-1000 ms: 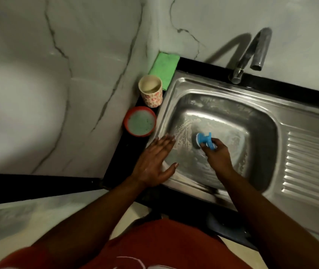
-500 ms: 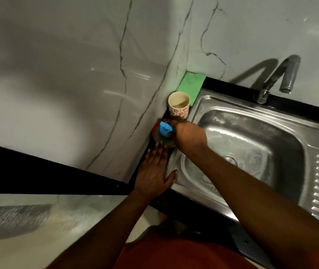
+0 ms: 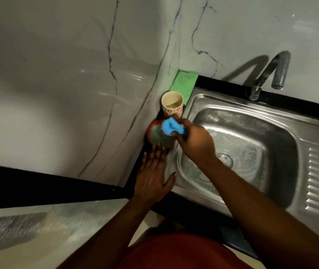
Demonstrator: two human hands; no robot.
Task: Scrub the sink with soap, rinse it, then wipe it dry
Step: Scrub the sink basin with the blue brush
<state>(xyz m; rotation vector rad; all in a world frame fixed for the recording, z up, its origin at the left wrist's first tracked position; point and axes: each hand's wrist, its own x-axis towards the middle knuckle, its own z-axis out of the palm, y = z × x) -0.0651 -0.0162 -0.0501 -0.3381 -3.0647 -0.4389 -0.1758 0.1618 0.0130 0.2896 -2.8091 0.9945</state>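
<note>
Your right hand (image 3: pixel 195 142) gripped the blue scrubber (image 3: pixel 171 126) over the red soap dish (image 3: pixel 155 135), just beside the sink (image 3: pixel 203 98). Your left hand (image 3: pixel 152 177) lay flat, fingers straight, across the sink's left rim, fingertips reaching the dish

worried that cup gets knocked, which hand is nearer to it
Right. The right hand, gripping the blue scrubber, is just beside the cup; the left hand lies flat farther off, beyond the red dish.

Dimly lit glossy white marble walls (image 3: pixel 57 94) with grey veins meet above a black counter edge (image 3: pixel 38 186); pale floor (image 3: pixel 73 222) below.
</note>
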